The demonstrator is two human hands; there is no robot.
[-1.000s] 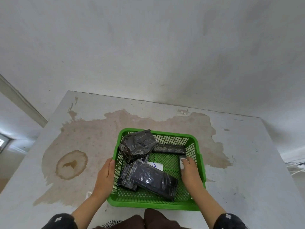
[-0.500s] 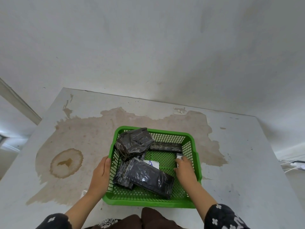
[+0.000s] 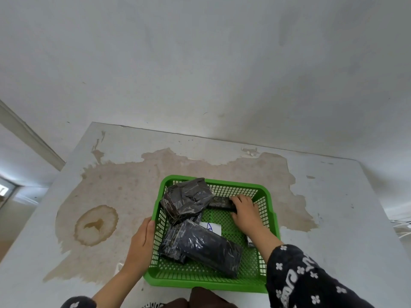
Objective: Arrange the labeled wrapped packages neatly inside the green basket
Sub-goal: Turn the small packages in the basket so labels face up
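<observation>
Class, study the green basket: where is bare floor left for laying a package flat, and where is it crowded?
In the green basket, bare mesh lies in the middle, between the white label and the right hand, and along the near rim. The left side is crowded: the top package and the long package overlap there.

Blue "A" on white label (image 3: 210, 228)

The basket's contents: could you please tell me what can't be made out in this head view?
- Label: partly under the front package; its blue mark unreadable.
- Far package: right end under the right hand; grip unclear.
- Package count in the basket: bundles overlap.
- Small white item by the right forearm: mostly hidden.
</observation>
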